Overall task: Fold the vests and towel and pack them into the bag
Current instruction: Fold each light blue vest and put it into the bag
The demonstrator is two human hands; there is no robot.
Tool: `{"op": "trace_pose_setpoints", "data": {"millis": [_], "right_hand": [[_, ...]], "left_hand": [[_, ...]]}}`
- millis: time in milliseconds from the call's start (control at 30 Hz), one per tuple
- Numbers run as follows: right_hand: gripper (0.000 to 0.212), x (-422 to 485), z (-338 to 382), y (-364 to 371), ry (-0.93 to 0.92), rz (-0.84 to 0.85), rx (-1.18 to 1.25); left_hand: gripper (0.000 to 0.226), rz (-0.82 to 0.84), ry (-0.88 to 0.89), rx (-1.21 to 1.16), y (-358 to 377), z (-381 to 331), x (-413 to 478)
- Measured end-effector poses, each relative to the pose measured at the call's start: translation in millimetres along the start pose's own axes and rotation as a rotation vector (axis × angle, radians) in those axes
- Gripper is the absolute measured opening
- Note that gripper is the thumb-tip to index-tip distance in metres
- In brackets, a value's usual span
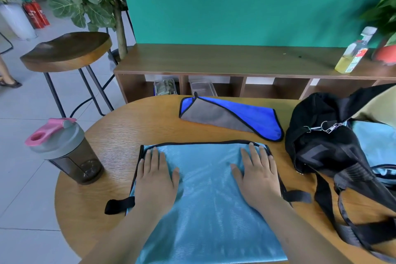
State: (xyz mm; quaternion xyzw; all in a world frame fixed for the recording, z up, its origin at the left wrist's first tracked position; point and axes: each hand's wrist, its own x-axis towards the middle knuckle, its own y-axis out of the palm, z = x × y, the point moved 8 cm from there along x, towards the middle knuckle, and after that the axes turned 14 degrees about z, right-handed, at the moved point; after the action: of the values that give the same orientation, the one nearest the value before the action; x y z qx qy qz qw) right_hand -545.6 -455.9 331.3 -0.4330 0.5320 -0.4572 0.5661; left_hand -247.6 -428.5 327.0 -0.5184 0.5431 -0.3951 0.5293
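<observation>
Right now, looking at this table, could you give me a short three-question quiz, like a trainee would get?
1. True or false: the left hand and the right hand both lie flat on the light blue vest.
2. What lies beyond the vest? A) blue and grey towel B) red cup C) book
3. Fill in: the black bag sits to the vest's ____.
Key: 1 true; 2 A; 3 right.

left hand (154, 180), right hand (258, 174) flat
</observation>
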Motion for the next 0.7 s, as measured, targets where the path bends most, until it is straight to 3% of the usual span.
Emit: {"op": "trace_pose_setpoints", "data": {"millis": [333, 533, 700], "right_hand": [[0.083, 5, -17, -3, -0.003, 0.081, -0.010], [0.082, 1, -17, -3, 0.017, 0.088, 0.006], [0.082, 2, -18, -1, 0.017, 0.115, 0.007]], "left_hand": [[0.092, 0.056, 0.099, 0.036, -2, 10, 14], [0.084, 0.077, -0.063, 0.022, -6, 24, 10], [0.093, 0.140, -0.029, 0.078, -8, 26, 18]]}}
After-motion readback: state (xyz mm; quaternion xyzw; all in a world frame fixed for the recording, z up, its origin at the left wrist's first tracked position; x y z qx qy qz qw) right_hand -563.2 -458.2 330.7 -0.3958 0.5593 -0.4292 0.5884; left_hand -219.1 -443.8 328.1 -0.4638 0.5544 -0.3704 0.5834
